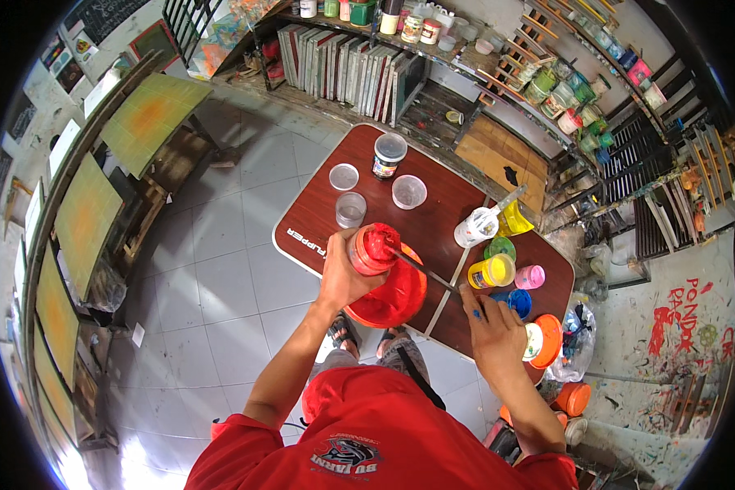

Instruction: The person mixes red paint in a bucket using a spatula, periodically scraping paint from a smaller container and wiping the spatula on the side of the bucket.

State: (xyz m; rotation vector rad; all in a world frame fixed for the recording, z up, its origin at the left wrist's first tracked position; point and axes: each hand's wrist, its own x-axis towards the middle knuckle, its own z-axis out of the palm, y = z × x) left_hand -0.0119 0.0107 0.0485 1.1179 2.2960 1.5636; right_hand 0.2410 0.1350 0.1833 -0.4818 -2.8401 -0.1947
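Note:
My left hand (339,276) is wrapped round a plastic jar (365,262) of thick red paint, tilted over a red-orange bowl (420,304). Red paint coats the jar's mouth, and more lies inside the bowl. In my right hand (496,331) is a thin dark stirring stick (429,273), its far end in the red paint at the jar's mouth. A few blue smudges mark the right fingers. Just past that hand sit a blue paint pot (518,301) and a yellow paint jar (488,273).
The red-brown table (318,214) also carries a lidded jar (389,153), clear tubs (409,193), a white tub (472,231) with a spatula across it, a pink jar (530,277) and an orange lid (550,343). Framed screens (335,69) stand behind; printed panels (90,220) line the left.

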